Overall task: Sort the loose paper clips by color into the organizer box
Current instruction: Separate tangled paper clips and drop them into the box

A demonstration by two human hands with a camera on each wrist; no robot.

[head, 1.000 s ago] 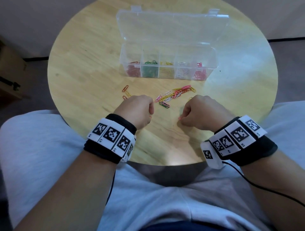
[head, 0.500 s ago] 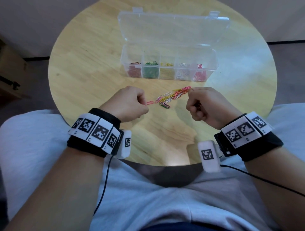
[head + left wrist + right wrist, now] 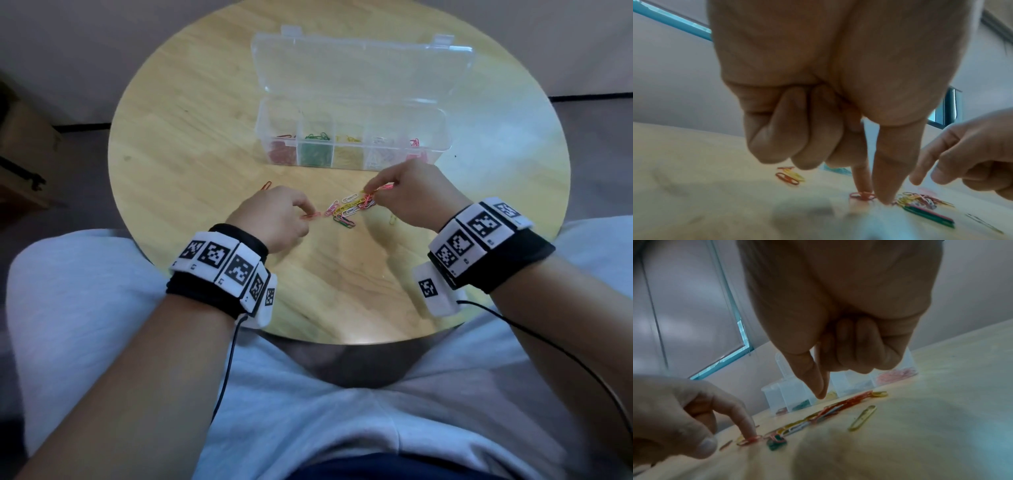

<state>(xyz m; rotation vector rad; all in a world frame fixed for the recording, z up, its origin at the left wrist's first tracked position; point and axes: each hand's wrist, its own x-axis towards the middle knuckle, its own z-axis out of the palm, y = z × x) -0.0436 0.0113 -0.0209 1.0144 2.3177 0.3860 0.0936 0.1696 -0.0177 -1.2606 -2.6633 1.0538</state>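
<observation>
Loose paper clips (image 3: 349, 209) in pink, yellow, white and green lie in a small pile on the round wooden table (image 3: 205, 137). Behind them stands the clear organizer box (image 3: 445, 144) with its lid back, holding red, green, yellow, white and pink clips in separate compartments. My left hand (image 3: 306, 214) is at the pile's left end. Its index fingertip presses a pink paper clip (image 3: 862, 195) onto the table, the thumb beside it and the other fingers curled. My right hand (image 3: 370, 189) hovers over the pile's far right end, with thumb and index (image 3: 821, 395) pointing down and holding nothing.
A lone yellow clip (image 3: 392, 220) lies right of the pile, under my right hand. A red clip (image 3: 266, 185) lies apart at the left, beside a yellow one (image 3: 795, 175). My lap in grey cloth is at the table's near edge.
Both hands moved forward from the table's near part to the pile. The left fingertips came onto a pink clip; the right hand left the yellow clip and reached the pile's far end.
</observation>
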